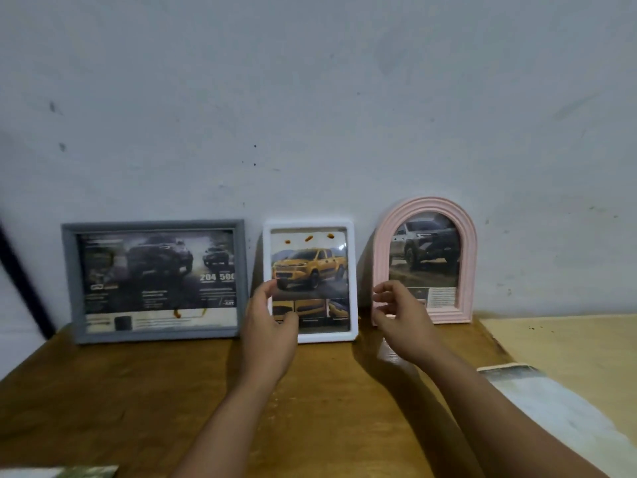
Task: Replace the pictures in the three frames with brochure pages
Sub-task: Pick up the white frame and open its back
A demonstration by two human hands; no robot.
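Three frames lean against the wall at the back of the wooden table (138, 391). The grey frame (69, 281) on the left holds a dark truck brochure page. In the middle, the white frame (352, 277) shows a yellow pickup page. On the right, the pink arched frame (467, 263) shows a grey truck page. My left hand (269, 326) is in front of the white frame's lower left corner, thumb by its left rim, fingers loosely curled. My right hand (400, 319) hovers in front of the pink frame's lower left edge, fingers loosely curled with a gap between thumb and fingers.
A pale sheet (558, 408) lies on the table at the right, beside a light wooden board (568, 343). Another paper's edge (58, 472) shows at the bottom left. A dark bar (20, 270) slants at the far left.
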